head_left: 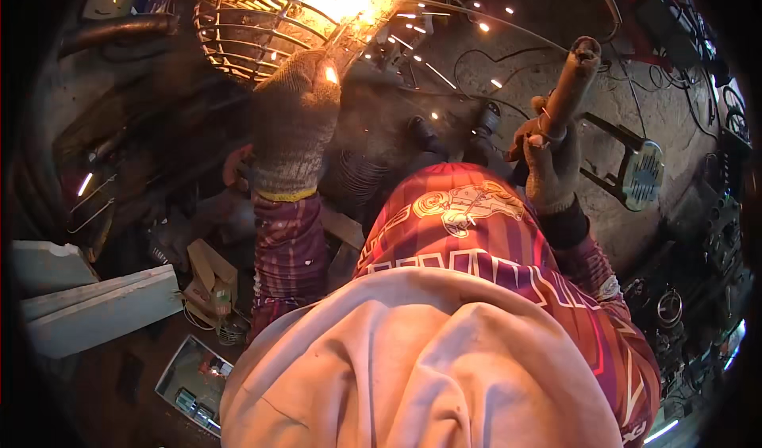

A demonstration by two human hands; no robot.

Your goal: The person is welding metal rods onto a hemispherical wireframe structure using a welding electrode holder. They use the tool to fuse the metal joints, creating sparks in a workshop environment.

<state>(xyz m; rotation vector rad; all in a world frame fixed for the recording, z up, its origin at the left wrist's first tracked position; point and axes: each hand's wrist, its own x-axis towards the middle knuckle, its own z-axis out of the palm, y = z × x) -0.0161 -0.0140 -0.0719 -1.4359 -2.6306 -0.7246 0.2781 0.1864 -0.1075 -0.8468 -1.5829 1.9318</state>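
Observation:
My right hand (552, 170), in a knit work glove, is wrapped round a welding electrode holder (570, 87). A thin electrode rod (492, 18) runs left from the holder's tip into a bright welding glare at the top. Round metal bars form a curved cage (230, 27) beside the glare, which hides the spot where rod and metal meet. At the cage's lower edge is my gloved left hand (298, 111), its fingers closed. What it grips is lost in the glare and behind the glove. Sparks fly off to the right.
Cables (508, 55) lie on the concrete floor beyond my shoes (486, 119). Right of my right hand stands a small metal-topped stand (643, 174). Pale boards (103, 309), a cardboard box (210, 285) and a shallow tray (190, 384) are at lower left.

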